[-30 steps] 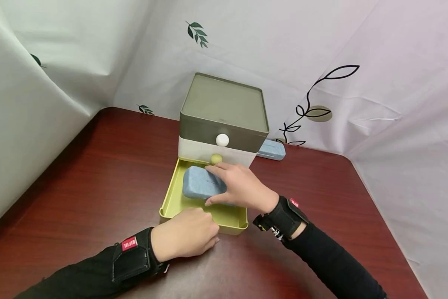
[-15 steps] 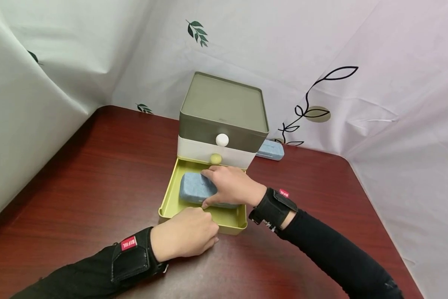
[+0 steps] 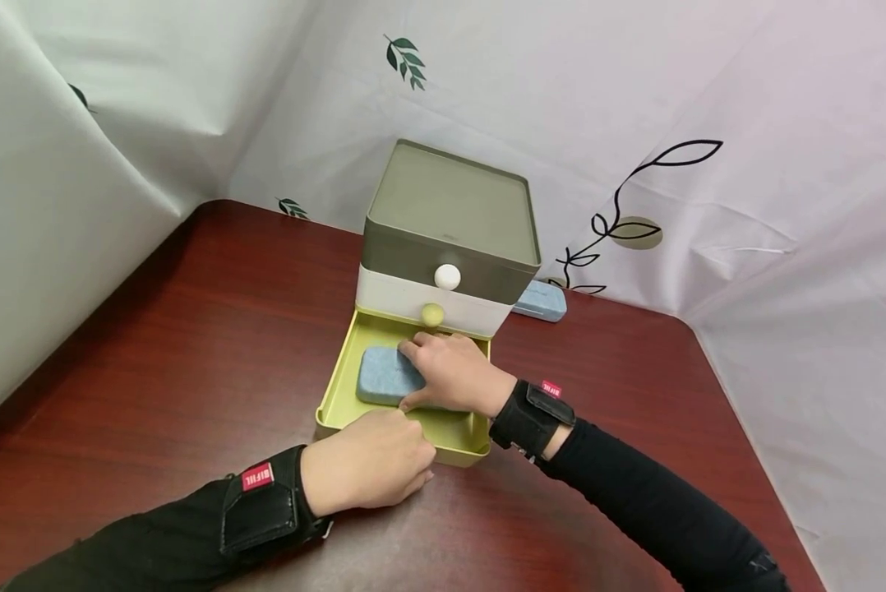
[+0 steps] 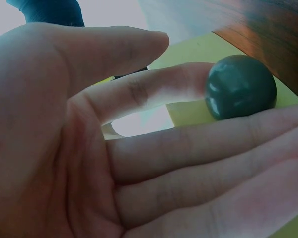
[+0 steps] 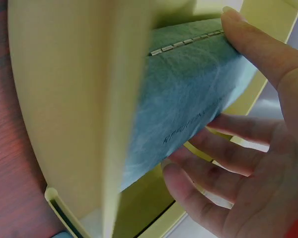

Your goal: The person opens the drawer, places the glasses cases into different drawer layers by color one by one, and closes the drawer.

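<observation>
A yellow-green drawer is pulled out from the bottom of a small stacked drawer box. Inside it is a blue glasses case, whose metal hinge and faint lettering show in the right wrist view. My right hand holds the case's right part, thumb on the near side and fingers on the far side. At the drawer front is my left hand. In the left wrist view a dark green round knob sits between the index and middle fingers; the hand hides it from the head view.
Another blue case lies behind the box's right side. Above the drawer are a white tier with a yellow-green knob and a grey-green tier with a white knob. White patterned cloth hangs behind the dark red table.
My right hand has lowered the glasses case into the drawer, shifting slightly left. The left hand stays at the drawer front. The head view has shifted a little.
</observation>
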Demonstrator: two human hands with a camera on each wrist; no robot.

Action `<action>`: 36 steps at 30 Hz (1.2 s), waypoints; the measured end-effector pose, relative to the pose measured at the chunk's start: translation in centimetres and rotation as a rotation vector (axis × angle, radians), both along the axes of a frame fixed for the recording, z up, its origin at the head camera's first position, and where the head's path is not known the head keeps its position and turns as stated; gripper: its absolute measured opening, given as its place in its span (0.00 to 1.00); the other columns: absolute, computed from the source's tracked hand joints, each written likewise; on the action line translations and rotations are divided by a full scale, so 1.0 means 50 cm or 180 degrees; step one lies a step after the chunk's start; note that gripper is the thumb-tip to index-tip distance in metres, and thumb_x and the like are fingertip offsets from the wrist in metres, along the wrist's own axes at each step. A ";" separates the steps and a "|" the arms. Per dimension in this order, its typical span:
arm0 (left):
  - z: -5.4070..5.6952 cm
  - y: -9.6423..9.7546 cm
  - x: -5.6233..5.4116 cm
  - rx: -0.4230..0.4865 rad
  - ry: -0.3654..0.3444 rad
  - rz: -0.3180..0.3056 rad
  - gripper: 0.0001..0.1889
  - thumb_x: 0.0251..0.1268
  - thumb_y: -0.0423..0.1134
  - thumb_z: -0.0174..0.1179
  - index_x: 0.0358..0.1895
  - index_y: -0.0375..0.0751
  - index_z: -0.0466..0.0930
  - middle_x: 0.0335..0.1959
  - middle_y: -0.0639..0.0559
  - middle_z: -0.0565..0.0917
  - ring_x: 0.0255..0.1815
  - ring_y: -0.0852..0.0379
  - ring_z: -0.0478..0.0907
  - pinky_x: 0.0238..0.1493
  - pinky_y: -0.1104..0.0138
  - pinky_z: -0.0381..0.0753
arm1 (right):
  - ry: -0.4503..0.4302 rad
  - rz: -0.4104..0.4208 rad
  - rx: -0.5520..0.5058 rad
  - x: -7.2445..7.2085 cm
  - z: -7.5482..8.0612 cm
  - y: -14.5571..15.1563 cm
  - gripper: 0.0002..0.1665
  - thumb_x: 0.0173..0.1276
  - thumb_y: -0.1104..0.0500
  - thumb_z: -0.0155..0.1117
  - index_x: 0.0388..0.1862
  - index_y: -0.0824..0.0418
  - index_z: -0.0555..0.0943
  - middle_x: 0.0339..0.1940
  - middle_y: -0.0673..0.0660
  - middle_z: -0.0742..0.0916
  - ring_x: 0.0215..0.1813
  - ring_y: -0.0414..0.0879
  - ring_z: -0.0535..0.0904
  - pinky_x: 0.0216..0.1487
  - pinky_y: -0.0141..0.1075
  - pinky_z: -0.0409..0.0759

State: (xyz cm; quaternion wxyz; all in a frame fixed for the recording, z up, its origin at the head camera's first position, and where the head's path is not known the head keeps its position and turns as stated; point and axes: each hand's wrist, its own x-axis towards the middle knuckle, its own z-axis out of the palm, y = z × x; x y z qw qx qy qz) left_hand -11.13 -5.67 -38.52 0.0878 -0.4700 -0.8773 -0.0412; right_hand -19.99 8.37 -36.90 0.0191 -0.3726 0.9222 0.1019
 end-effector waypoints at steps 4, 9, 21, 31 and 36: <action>0.001 -0.001 0.001 0.0005 -0.0014 0.0021 0.13 0.56 0.50 0.65 0.20 0.48 0.80 0.19 0.55 0.81 0.23 0.55 0.80 0.24 0.63 0.77 | -0.0095 0.0007 0.0015 0.000 0.000 -0.001 0.38 0.49 0.35 0.73 0.53 0.55 0.77 0.39 0.49 0.81 0.38 0.40 0.77 0.37 0.38 0.76; 0.002 -0.001 0.001 0.0056 -0.0009 0.0000 0.13 0.56 0.49 0.66 0.20 0.48 0.80 0.19 0.55 0.81 0.22 0.55 0.80 0.24 0.63 0.76 | -0.0333 -0.0071 -0.0045 0.001 0.011 0.008 0.40 0.52 0.39 0.74 0.60 0.55 0.76 0.45 0.50 0.82 0.42 0.41 0.79 0.42 0.38 0.78; 0.000 -0.003 -0.001 0.0137 0.0084 -0.0081 0.12 0.54 0.49 0.67 0.20 0.48 0.81 0.18 0.56 0.80 0.22 0.56 0.79 0.25 0.64 0.76 | -0.0286 -0.0035 0.0032 0.026 0.031 0.031 0.34 0.52 0.48 0.77 0.58 0.56 0.77 0.51 0.51 0.83 0.48 0.44 0.82 0.47 0.41 0.80; -0.004 -0.003 -0.002 0.0186 0.0242 -0.0108 0.11 0.51 0.44 0.67 0.17 0.50 0.78 0.16 0.57 0.78 0.19 0.57 0.77 0.21 0.65 0.73 | -0.0035 0.0090 0.0087 0.034 0.020 0.022 0.23 0.55 0.51 0.75 0.45 0.55 0.75 0.45 0.50 0.81 0.45 0.45 0.80 0.40 0.40 0.79; -0.006 -0.003 -0.002 0.0232 0.0380 -0.0113 0.11 0.47 0.40 0.67 0.14 0.51 0.75 0.14 0.58 0.76 0.16 0.59 0.74 0.18 0.66 0.70 | 0.0125 0.0136 0.0056 0.032 0.016 0.020 0.22 0.56 0.52 0.74 0.45 0.56 0.75 0.44 0.51 0.81 0.43 0.46 0.81 0.38 0.40 0.79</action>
